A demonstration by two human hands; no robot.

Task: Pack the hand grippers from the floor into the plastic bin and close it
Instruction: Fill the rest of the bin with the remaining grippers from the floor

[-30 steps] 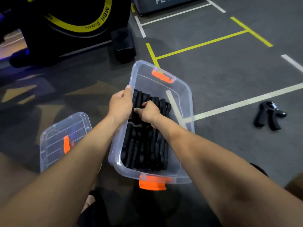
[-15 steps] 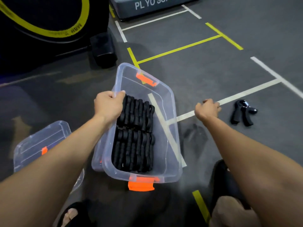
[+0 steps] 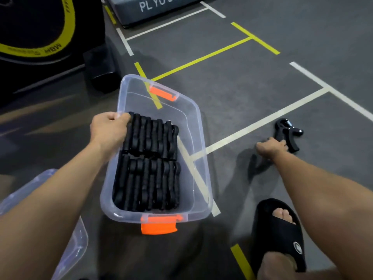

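Now the clear rectangular plastic bin with orange latches [image 3: 198,126] sits open on the dark rubbery floor, two rows of black foam-handled grippers [image 3: 149,162] packed inside. The left hand [image 3: 109,130] grips its rim. The right hand [image 3: 270,147] closes on the last black V-shaped hand gripper [image 3: 287,131] beside a white line; next, lift it in, then fit the clear ribbed lid [image 3: 68,245].
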